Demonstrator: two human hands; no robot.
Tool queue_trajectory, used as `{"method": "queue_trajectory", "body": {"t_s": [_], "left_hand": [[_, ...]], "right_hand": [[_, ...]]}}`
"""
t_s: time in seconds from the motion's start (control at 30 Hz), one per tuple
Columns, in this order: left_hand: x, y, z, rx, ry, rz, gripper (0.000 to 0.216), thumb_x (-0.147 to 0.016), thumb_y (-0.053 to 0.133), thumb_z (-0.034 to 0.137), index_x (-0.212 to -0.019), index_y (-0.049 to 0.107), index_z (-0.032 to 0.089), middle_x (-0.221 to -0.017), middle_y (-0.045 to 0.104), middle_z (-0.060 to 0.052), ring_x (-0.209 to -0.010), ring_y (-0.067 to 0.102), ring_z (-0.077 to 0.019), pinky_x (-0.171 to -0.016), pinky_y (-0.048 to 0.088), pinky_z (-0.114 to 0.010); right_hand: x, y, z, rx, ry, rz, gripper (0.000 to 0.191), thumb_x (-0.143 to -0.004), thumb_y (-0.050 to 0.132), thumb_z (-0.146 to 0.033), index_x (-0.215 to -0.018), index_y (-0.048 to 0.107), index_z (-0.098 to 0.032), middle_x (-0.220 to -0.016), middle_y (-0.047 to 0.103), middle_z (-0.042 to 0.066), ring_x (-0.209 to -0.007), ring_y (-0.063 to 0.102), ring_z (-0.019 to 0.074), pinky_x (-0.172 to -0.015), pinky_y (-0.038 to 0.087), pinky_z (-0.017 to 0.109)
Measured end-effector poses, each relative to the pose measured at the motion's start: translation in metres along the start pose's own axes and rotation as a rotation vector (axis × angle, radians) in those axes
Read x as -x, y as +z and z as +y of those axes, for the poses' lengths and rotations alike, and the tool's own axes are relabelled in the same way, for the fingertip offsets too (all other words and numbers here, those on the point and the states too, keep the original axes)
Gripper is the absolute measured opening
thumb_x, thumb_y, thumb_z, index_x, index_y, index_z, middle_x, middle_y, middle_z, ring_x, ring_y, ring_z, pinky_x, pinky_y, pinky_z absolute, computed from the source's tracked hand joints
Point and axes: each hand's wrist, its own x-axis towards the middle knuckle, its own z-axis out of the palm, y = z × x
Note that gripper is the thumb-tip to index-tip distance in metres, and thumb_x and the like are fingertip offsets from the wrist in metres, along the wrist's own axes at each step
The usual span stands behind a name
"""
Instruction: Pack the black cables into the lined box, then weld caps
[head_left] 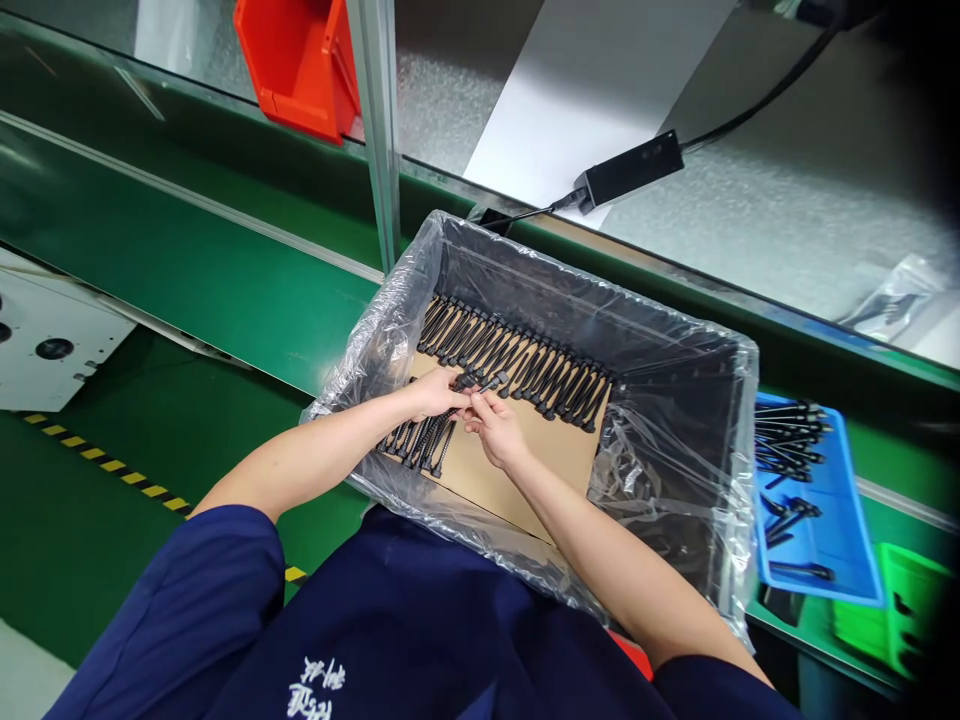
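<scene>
My left hand (pixel 437 393) and my right hand (pixel 493 428) meet over a large bin (pixel 585 275) lined with clear plastic. Between them is a short black cable with thick connector ends (pixel 493 381), its fingers-side part hidden; both hands are closed on it. Below lies a brown cardboard sheet (pixel 555 450). A long row of black cables (pixel 517 355) rests along the sheet's far side, set close together. A shorter row of black cables (pixel 420 440) lies under and beside my left hand.
A blue tray (pixel 825 540) with loose black cables stands to the right, beside a green bin (pixel 892 600). Behind are an orange bin (pixel 300 70), a metal post (pixel 379 130) and a black box with a cord (pixel 630 170). A green conveyor belt (pixel 187 270) runs left.
</scene>
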Motion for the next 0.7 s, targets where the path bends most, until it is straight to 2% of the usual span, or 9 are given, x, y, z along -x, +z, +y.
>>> {"method": "queue_trajectory", "body": {"t_s": [0.07,0.17,0.23,0.3,0.4,0.53,0.7], "left_hand": [[0.001,0.001,0.001,-0.052,-0.053,-0.008,0.014,-0.072,0.069,0.02,-0.079,0.06,0.013,-0.063,0.058,0.001,-0.053,0.054,-0.0074,-0.054,0.047,-0.021],[0.002,-0.001,0.008,-0.101,-0.119,0.106,0.016,-0.071,0.071,0.021,-0.079,0.058,0.015,-0.066,0.058,0.002,-0.057,0.056,-0.0076,-0.057,0.048,-0.02],[0.001,-0.003,0.013,-0.115,-0.132,0.215,0.017,-0.073,0.069,0.022,-0.081,0.056,0.016,-0.064,0.056,0.002,-0.055,0.054,-0.0071,-0.055,0.047,-0.019],[0.0,-0.004,0.015,-0.11,-0.159,0.262,0.015,-0.078,0.065,0.024,-0.082,0.053,0.016,-0.061,0.054,0.003,-0.051,0.052,-0.0071,-0.052,0.047,-0.019],[-0.002,-0.005,0.015,-0.078,-0.206,0.213,0.012,-0.082,0.058,0.025,-0.081,0.049,0.017,-0.056,0.053,0.003,-0.047,0.05,-0.0079,-0.048,0.047,-0.02],[-0.002,-0.004,0.012,-0.056,-0.229,0.163,0.012,-0.078,0.059,0.015,-0.073,0.047,0.016,-0.053,0.052,0.003,-0.045,0.051,-0.008,-0.048,0.047,-0.02],[-0.001,-0.004,0.013,-0.031,-0.295,0.138,0.014,-0.073,0.061,0.007,-0.072,0.049,0.015,-0.059,0.057,0.0,-0.049,0.056,-0.0092,-0.053,0.052,-0.023]], "right_hand": [[0.0,0.004,-0.005,-0.061,0.015,0.078,0.04,-0.067,0.074,-0.051,-0.089,0.063,-0.02,-0.076,0.062,0.0,-0.06,0.053,0.0095,-0.046,0.043,0.017],[-0.006,-0.01,0.002,-0.118,0.013,0.189,0.036,-0.067,0.074,-0.049,-0.082,0.059,-0.02,-0.076,0.063,-0.001,-0.055,0.052,0.0076,-0.044,0.043,0.016],[-0.012,-0.026,0.015,0.014,0.085,0.211,0.032,-0.07,0.074,-0.044,-0.074,0.055,-0.019,-0.062,0.058,-0.003,-0.048,0.051,0.007,-0.042,0.044,0.016],[-0.016,-0.04,0.034,0.254,0.252,0.206,0.032,-0.073,0.074,-0.038,-0.066,0.049,-0.019,-0.049,0.053,-0.005,-0.04,0.048,0.0073,-0.039,0.044,0.017],[-0.017,-0.049,0.066,0.482,0.435,0.212,0.034,-0.072,0.076,-0.028,-0.063,0.044,-0.02,-0.04,0.05,-0.006,-0.032,0.048,0.0095,-0.035,0.045,0.019],[-0.019,-0.043,0.09,0.552,0.446,0.219,0.036,-0.068,0.078,-0.017,-0.064,0.042,-0.021,-0.038,0.051,-0.006,-0.033,0.053,0.0126,-0.033,0.045,0.02],[-0.025,-0.031,0.096,0.574,0.441,0.181,0.033,-0.068,0.078,-0.017,-0.064,0.045,-0.021,-0.041,0.055,-0.004,-0.037,0.057,0.0139,-0.036,0.048,0.021]]}}
